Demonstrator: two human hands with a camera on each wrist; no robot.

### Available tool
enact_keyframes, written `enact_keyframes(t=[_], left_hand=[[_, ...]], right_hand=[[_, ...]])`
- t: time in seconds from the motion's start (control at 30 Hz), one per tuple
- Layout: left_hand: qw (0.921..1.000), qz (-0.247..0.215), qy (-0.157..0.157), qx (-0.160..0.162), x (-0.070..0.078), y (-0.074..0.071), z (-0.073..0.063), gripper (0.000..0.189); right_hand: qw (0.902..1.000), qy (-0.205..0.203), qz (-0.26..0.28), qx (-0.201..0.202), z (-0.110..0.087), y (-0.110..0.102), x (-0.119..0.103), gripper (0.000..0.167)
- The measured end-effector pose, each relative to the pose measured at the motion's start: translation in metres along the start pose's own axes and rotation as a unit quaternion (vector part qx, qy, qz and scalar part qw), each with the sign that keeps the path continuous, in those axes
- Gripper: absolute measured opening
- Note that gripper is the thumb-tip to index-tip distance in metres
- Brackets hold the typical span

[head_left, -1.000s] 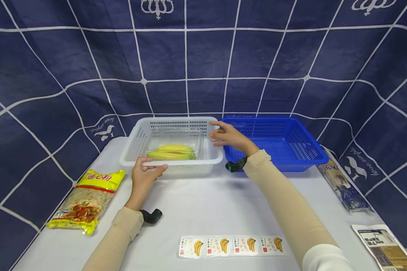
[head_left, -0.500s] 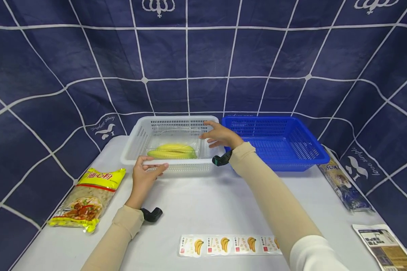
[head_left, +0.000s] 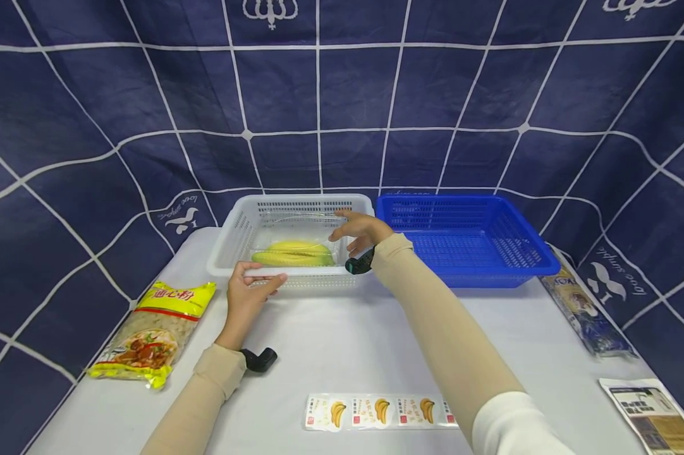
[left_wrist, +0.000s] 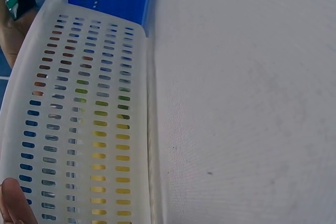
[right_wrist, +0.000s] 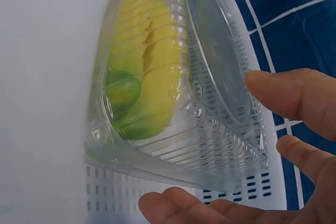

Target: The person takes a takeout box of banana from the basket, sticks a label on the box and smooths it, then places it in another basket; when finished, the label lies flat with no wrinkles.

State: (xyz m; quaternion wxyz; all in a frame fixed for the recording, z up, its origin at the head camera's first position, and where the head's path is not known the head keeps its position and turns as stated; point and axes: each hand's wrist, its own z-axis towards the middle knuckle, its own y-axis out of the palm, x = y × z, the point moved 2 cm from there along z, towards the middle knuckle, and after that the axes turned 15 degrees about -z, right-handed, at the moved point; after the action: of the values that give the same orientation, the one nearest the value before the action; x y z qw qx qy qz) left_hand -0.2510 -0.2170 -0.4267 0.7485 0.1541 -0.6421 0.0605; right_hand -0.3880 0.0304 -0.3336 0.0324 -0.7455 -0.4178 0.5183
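My left hand [head_left: 246,300] pinches the front rim of a white perforated basket [head_left: 308,272]. Inside that basket lies a clear plastic clamshell container [right_wrist: 194,156], and through its wall show yellow fruits with green ends [right_wrist: 157,51], perhaps bananas. My right hand [head_left: 360,232] hovers over the right side of the basket, fingers spread and bent a little around the container's end. In the right wrist view a fingertip [right_wrist: 260,85] overlaps the container's edge; whether it touches, I cannot tell. The left wrist view shows the basket's slotted side and a fingertip [left_wrist: 16,200] of the left hand.
A blue basket [head_left: 461,278] stands right of the white one. Left lies a yellow-topped food bag [head_left: 154,335]; at right are a blue-brown packet [head_left: 589,313] and a printed packet [head_left: 655,414]. A strip of banana-printed sachets [head_left: 376,412] lies in front. Dark blue cloth [head_left: 348,95] hangs behind.
My right hand has moved left from the white basket's right edge, over the basket and closer to the clear container. The left hand stays on the front rim.
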Motion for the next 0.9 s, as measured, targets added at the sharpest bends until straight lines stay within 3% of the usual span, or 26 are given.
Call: enact_keyframes(t=[0.13, 0.37, 0.7, 0.9], left_hand=[[1.0, 0.001, -0.002, 0.002, -0.001, 0.0, 0.0, 0.055], [1.0, 0.0, 0.004, 0.002, -0.002, 0.001, 0.0, 0.055], [0.9999, 0.003, 0.013, 0.0, 0.001, 0.001, -0.001, 0.056], [0.9999, -0.001, 0.013, -0.003, 0.001, 0.002, -0.001, 0.057]], right_hand=[[0.9999, 0.009, -0.002, -0.009, 0.004, 0.001, 0.003, 0.092], [0.9986, 0.008, 0.043, -0.029, 0.009, 0.003, 0.006, 0.093], [0.9983, -0.038, 0.026, -0.036, 0.007, 0.003, -0.006, 0.095], [0.998, -0.062, 0.006, -0.009, 0.004, 0.007, -0.013, 0.097]])
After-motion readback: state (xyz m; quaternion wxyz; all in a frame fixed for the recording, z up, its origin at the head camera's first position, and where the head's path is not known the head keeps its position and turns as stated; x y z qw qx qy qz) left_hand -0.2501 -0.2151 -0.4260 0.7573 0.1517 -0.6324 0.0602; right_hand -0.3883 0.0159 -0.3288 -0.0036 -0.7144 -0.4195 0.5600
